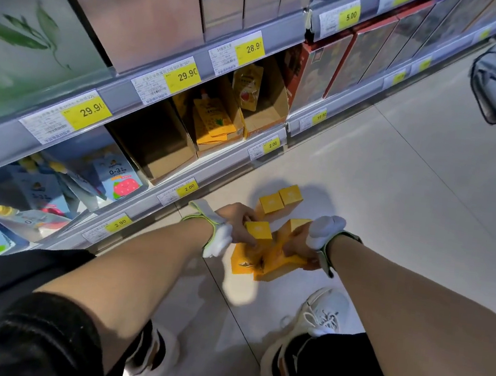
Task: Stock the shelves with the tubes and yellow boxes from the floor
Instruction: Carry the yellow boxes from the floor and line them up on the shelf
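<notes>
Both arms reach down toward a small heap of yellow boxes on the pale tiled floor (413,183), just in front of the lowest shelf (132,205). The left hand (241,223) is closed around one small yellow box (258,230), fingers wrapped over its top and near side, so the box sits directly under and slightly right of the palm. The right hand (301,241) is curled onto another yellow box (295,225), which shows just above and left of the knuckles; the fingers press down into the heap, and how firmly they grip cannot be told. Below both hands lie flat orange-yellow packs (250,263), overlapping one another and touching the underside of the fingers. Two more yellow boxes (281,199) stand side by side on the floor beyond the hands, close to the shelf edge and apart from either hand. Each wrist carries a white strap with green trim (219,234). On the shelf above, open cardboard trays (152,144) hold yellow pouches (214,118), and yellow price tags (90,110) run along the shelf rails. A white shoe (318,315) is planted on the floor just below the heap, nearer the right arm, and black-clad knees fill the bottom of the view.
</notes>
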A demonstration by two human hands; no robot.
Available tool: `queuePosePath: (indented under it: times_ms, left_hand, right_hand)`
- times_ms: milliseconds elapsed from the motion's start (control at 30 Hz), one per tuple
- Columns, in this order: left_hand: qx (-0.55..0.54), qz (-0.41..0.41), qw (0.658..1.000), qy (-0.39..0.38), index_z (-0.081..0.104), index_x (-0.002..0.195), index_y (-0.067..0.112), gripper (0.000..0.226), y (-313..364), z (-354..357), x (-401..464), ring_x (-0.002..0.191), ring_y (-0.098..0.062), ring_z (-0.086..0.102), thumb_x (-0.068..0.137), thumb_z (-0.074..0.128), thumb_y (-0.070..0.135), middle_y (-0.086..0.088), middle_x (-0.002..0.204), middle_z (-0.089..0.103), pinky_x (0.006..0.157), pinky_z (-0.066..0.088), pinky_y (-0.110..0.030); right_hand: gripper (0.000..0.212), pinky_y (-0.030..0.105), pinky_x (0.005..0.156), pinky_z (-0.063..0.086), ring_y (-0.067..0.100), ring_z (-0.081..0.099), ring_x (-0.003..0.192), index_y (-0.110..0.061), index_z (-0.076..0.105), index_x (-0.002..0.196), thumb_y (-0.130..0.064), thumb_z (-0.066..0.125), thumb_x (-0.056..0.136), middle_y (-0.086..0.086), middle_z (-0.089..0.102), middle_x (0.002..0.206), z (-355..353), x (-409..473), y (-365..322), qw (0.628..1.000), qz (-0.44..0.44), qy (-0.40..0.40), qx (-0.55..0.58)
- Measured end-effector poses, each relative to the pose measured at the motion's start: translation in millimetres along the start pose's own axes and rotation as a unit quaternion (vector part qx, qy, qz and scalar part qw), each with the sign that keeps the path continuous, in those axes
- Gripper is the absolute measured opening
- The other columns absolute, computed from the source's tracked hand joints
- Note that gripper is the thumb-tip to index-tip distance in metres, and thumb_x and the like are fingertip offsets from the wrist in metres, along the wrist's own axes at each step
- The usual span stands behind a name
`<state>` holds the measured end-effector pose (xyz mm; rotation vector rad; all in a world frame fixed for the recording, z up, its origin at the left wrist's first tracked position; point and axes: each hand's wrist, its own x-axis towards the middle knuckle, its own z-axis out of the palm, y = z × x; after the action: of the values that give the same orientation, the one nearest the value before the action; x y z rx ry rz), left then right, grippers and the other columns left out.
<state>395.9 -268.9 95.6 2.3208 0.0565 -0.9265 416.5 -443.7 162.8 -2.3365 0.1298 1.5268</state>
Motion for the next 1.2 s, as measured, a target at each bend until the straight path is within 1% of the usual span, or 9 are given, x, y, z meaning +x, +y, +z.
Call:
queuePosePath:
  times_ms: [233, 300, 400, 500, 600, 700, 933, 1100, 1200]
  left_hand:
    - [-0.122, 0.003, 0.989, 0.082, 0.065, 0.109, 0.03, 0.044, -0.9, -24.1, -25.5, 0.071, -0.012, 0.056, 0.069, 0.082, 0.037, 0.004, 0.085, 0.062, 0.061, 0.044, -0.024]
    - [-0.185, -0.02, 0.975, 0.118, 0.064, 0.106, 0.03, 0.044, 1.1, -30.6, -32.1, 0.076, -0.01, 0.059, 0.067, 0.083, 0.036, 0.005, 0.084, 0.066, 0.059, 0.042, -0.022]
    - [-0.241, -0.017, 0.957, 0.162, 0.067, 0.1, 0.029, 0.048, 1.7, -39.1, -37.8, 0.083, -0.014, 0.062, 0.057, 0.083, 0.042, 0.004, 0.077, 0.067, 0.069, 0.047, -0.021]
    - [-0.325, 0.024, 0.927, 0.185, 0.063, 0.113, 0.013, 0.046, 5.3, -50.6, -45.3, 0.08, -0.015, 0.06, 0.074, 0.079, 0.029, -0.006, 0.077, 0.063, 0.07, 0.049, -0.011]
    - [-0.373, 0.062, 0.898, 0.225, 0.059, 0.119, 0.006, 0.053, 15.8, -67.4, -58.0, 0.085, -0.015, 0.07, 0.078, 0.076, 0.035, -0.012, 0.095, 0.074, 0.085, 0.057, -0.028]
    - [-0.358, 0.111, 0.88, 0.29, 0.063, 0.114, 0.004, 0.029, 36.6, -90.1, -80.0, 0.069, 0.005, 0.066, 0.093, 0.059, 0.023, 0.001, 0.087, 0.07, 0.068, 0.052, -0.011]
    - [-0.324, 0.141, 0.851, 0.389, 0.062, 0.101, 0.015, 0.043, 66.3, -124.3, -112.7, 0.086, -0.007, 0.059, 0.102, 0.028, 0.041, 0.004, 0.09, 0.065, 0.076, 0.041, -0.014]
    - [-0.415, 0.118, 0.844, 0.32, 0.064, 0.095, 0.025, 0.054, 78.4, -143.8, -128.0, 0.107, -0.027, 0.063, 0.086, 0.032, 0.068, -0.01, 0.108, 0.069, 0.1, 0.043, -0.042]
    - [-0.461, 0.153, 0.836, 0.256, 0.053, 0.094, 0.024, 0.013, 88.9, -153.4, -139.3, 0.092, -0.024, 0.062, 0.094, 0.048, 0.036, -0.005, 0.093, 0.064, 0.089, 0.048, -0.038]
  right_hand:
    - [0.081, 0.022, 0.065, 0.046, 0.017, 0.061, 0.09, -0.006, 0.053, 0.13, -0.037, 0.077, 0.058, 0.004, 0.059, 0.121, -18.5, -32.3, -18.5, 0.994, -0.041, 0.098, 0.007]
    - [0.053, 0.024, 0.072, 0.045, 0.018, 0.058, 0.102, -0.012, 0.055, 0.124, -0.036, 0.07, 0.079, -0.003, 0.057, 0.117, -24.0, -35.3, -24.0, 0.986, -0.046, 0.159, 0.007]
    - [0.02, 0.027, 0.072, 0.043, 0.021, 0.05, 0.082, -0.012, 0.053, 0.092, -0.02, 0.069, 0.082, 0.003, 0.052, 0.091, -33.4, -52.0, -34.4, 0.971, -0.125, 0.203, 0.005]
    - [0.031, 0.04, 0.074, 0.052, 0.023, 0.056, 0.081, -0.006, 0.062, 0.101, -0.02, 0.072, 0.075, 0.016, 0.064, 0.098, -43.1, -71.8, -38.4, 0.941, -0.208, 0.262, -0.049]
    - [0.042, 0.028, 0.071, 0.048, 0.013, 0.055, 0.08, -0.02, 0.061, 0.11, -0.027, 0.076, 0.071, 0.001, 0.064, 0.104, -51.7, -81.7, -39.9, 0.901, -0.31, 0.303, -0.021]
    - [0.04, 0.027, 0.081, 0.049, 0.008, 0.054, 0.085, -0.02, 0.062, 0.119, -0.022, 0.07, 0.08, -0.006, 0.057, 0.103, -54.3, -87.4, -47.1, 0.867, -0.382, 0.318, 0.036]
    - [0.053, 0.005, 0.077, 0.047, 0.009, 0.058, 0.101, -0.019, 0.049, 0.133, -0.03, 0.069, 0.084, -0.001, 0.052, 0.124, -46.3, -102.8, -80.7, 0.769, -0.443, 0.389, 0.248]
    - [0.036, 0.004, 0.055, 0.046, -0.003, 0.068, 0.075, -0.012, 0.064, 0.103, -0.036, 0.074, 0.079, 0.008, 0.069, 0.097, -41.6, -119.1, -101.2, 0.7, -0.414, 0.38, 0.441]
    - [0.029, 0.001, 0.05, 0.041, -0.01, 0.062, 0.059, -0.007, 0.069, 0.092, -0.035, 0.067, 0.085, -0.007, 0.067, 0.073, -42.1, -125.0, -107.1, 0.66, -0.4, 0.42, 0.477]
